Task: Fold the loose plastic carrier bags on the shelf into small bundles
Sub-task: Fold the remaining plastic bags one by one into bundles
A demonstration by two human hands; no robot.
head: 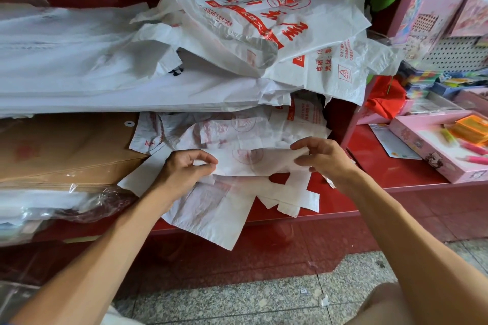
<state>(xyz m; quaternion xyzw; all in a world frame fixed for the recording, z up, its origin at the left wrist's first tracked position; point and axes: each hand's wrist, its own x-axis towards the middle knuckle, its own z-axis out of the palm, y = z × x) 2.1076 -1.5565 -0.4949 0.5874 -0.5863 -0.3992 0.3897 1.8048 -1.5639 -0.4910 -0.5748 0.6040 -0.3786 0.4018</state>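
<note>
Plastic carrier bags, white with red print, lie in a loose heap (264, 34) across the upper level of the dark red shelf (396, 166), draped over a stack of flat white sheets (79, 74) on the left. More of the same bags, crumpled, fill the lower level (237, 126) and spill toward the near edge. Left of them sits a pile of brown paper envelopes (66, 150) under clear film. On the right, well apart from the bags, a pink cardboard box of coloured pens (435, 150) rests on the shelf.

One thin white carrier bag with faint red print (250, 161) is the item in hand. It lies at the near edge of the lower level, and its lower part hangs over the shelf front. The left hand (184, 169) pinches the bag's left side between thumb and curled fingers. The right hand (322, 155) pinches the right side in the same manner. The bag is stretched between the two hands.

Status, as judged: no finished small bundle is visible anywhere on the shelf. The held bag appears to be at its first fold or at the flattening stage. The whole upper heap and the lower crumpled bags remain to be folded, so most of the work lies ahead.
</note>
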